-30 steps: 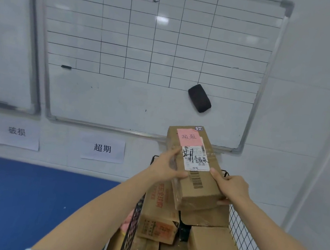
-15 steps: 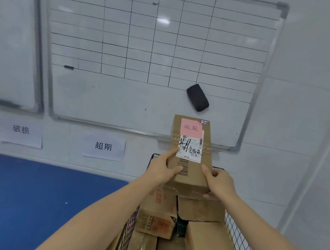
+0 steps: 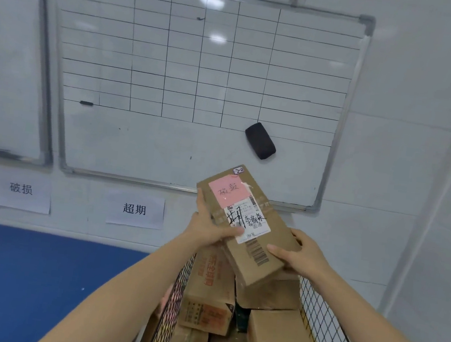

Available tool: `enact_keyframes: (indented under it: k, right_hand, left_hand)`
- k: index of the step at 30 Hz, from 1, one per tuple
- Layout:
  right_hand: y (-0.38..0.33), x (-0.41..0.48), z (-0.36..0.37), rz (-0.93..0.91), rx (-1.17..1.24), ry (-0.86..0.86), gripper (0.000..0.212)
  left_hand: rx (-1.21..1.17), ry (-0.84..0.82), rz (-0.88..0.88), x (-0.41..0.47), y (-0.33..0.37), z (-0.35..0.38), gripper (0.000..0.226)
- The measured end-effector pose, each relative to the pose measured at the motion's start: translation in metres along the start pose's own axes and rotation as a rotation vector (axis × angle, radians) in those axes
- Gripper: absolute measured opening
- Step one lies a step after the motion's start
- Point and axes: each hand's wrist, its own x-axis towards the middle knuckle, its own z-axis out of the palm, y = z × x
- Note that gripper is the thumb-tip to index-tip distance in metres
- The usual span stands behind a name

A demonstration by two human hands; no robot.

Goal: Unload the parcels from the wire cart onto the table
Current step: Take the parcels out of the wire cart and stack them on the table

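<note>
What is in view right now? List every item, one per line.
held parcel: 1, brown cardboard with pink and white labels, lifted above the cart
other parcels: several, the exact count is hidden, brown cardboard, stacked inside the cart
wire cart: 1, black mesh, bottom centre, right of the table
table: 1, blue, lower left
whiteboards: 2, white with grey frames, on the wall; the centre one has a grid
eraser: 1, black, stuck to the grid board, lower right
paper signs: 2, white with black writing, on the wall under the boards
left hand: 1, grips the held parcel's left edge
right hand: 1, grips its near right corner
</note>
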Motion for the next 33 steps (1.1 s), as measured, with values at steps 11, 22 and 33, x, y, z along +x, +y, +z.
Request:
enact_keyframes:
  k: [11, 22, 33]
  right_hand:
    - [-0.002, -0.002, -0.024, -0.058, 0.009, -0.11, 0.065]
    - [-0.059, 0.009, 0.038, -0.341, -0.33, -0.022, 0.093]
    - [-0.126, 0.009, 0.193, -0.437, -0.33, -0.128, 0.09]
  left_hand:
    - [-0.194, 0.0, -0.083, 0.021, 0.008, -0.044, 0.058]
    - [-0.166, 0.406, -0.106, 0.025, -0.032, -0.118, 0.081]
    - [0.021, 0.704, -0.255, -0.002, -0.116, -0.303, 0.072]
